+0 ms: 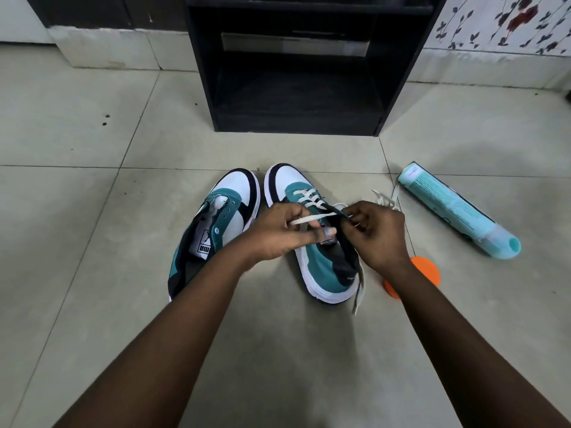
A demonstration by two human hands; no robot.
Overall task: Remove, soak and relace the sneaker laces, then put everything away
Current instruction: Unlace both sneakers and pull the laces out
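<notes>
You had both sneakers standing side by side on the tiled floor [92, 211], toes pointing away from you toward the black shelf unit [296, 66]. The left sneaker [213, 230] sat bare of lacing, its tongue and empty eyelets showing. Your hands met over the right sneaker [312, 242], which carried a few crossings of white lace [309, 196] over its teal front. Your left hand [272, 233] had its fingers curled, pinching a flat stretch of that lace, which ran across to your right hand. Your right hand [377, 230] had its fingers bunched together at the shoe's dark collar, thumb and fingertips pinching near the lace and the edge of the eyelet row; exactly which of the two they gripped could not be told. A free lace end trailed down past the heel of the right sneaker onto the floor. A second loose lace [386, 197] lay in a small tangle just beyond your right hand. Beside your right wrist sat an orange bowl [428, 270], partly hidden by your arm. Further right, a pale teal bottle [454, 211] lay on its side, cap toward you.
</notes>
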